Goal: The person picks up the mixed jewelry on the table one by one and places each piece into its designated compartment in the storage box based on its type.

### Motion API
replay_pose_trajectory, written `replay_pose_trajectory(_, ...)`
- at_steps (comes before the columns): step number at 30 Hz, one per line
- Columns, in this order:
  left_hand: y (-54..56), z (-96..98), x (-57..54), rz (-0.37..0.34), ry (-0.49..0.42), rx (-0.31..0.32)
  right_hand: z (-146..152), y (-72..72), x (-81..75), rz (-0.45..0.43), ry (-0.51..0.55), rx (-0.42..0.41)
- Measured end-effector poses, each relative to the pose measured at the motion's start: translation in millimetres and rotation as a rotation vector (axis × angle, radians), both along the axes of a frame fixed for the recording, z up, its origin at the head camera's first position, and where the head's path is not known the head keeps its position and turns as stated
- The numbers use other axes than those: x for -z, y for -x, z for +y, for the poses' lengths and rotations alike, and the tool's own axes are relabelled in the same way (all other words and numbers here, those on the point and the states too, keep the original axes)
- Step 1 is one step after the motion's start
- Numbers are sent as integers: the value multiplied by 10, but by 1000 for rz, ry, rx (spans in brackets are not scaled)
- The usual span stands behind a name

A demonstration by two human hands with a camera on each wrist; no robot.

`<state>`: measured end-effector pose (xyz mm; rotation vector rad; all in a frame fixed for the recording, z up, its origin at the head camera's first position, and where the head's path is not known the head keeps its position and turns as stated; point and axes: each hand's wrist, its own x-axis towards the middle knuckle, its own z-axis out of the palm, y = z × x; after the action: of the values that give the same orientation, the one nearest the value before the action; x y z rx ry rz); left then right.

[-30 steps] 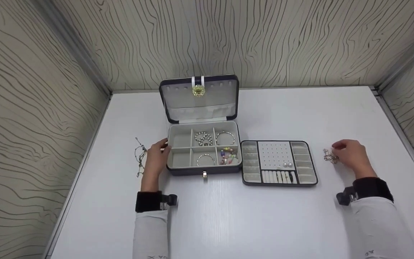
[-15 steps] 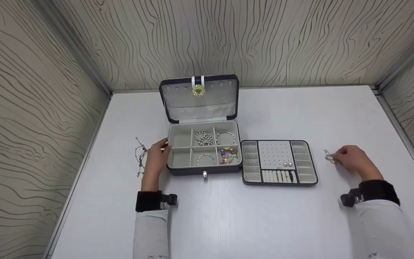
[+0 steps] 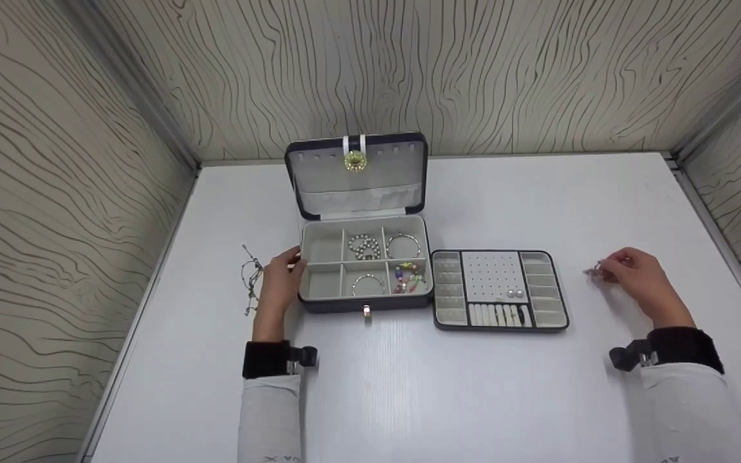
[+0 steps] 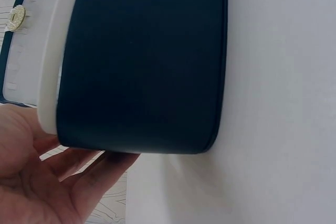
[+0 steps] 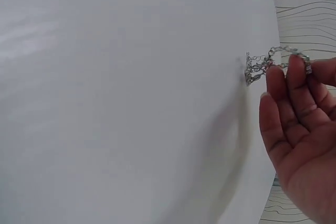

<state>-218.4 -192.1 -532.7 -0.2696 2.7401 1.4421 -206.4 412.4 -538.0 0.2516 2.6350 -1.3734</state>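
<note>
From the head camera, I pinch a silver chain (image 3: 595,271) in my right hand (image 3: 640,283), thumb and fingertips closed on it. It sits to the right of a flat tray (image 3: 500,328), apart from it, and its loose end points left, toward the tray. My left hand (image 3: 277,283) rests at the left wall of the jewelry box (image 3: 332,307), fingers loosely bent and thumb tip at the rim. The box's long axis runs side to side, its gold clasp (image 3: 366,312) facing me and its lid (image 3: 361,183) raised at the far side. Bracelets and beads lie in four of its six compartments. Left of my left hand, a dark chain (image 3: 252,281) lies on the table (image 3: 377,411), stretched mostly away from me.

From the left wrist, my fingers lie along the end of the box, not clenched; their tips are hidden behind it.

From the right wrist, the silver chain runs roughly crosswise from my fingertips, its bunched, dangling links pointing to the left of this view, with a loop arching above my fingers. I can't tell whether its far end touches the table.
</note>
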Motion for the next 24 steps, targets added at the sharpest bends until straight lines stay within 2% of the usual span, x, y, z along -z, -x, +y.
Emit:
replay_pose_trajectory(5, -3, 3, -1, -8, 2, 2, -24, -13, -54, -18, 203, 29)
replay_pose_trajectory(7, 0, 1, 0, -14, 4, 2, -39, -14, -94, -19, 241, 32)
replay_pose_trajectory(9, 5, -1, 1, -20, 4, 1, -48, -9, -136, -11, 231, 25)
replay_pose_trajectory(13, 7, -9, -1, -15, -4, 2, -94, -1, -231, 34, 102, 1)
replay_pose_trajectory(20, 1, -7, -6, -15, -6, -4, -261, 30, -388, 171, -227, -9)
replay_pose_trajectory(24, 1, -3, -4, -18, -13, -3, -342, 44, -452, 236, -332, 3)
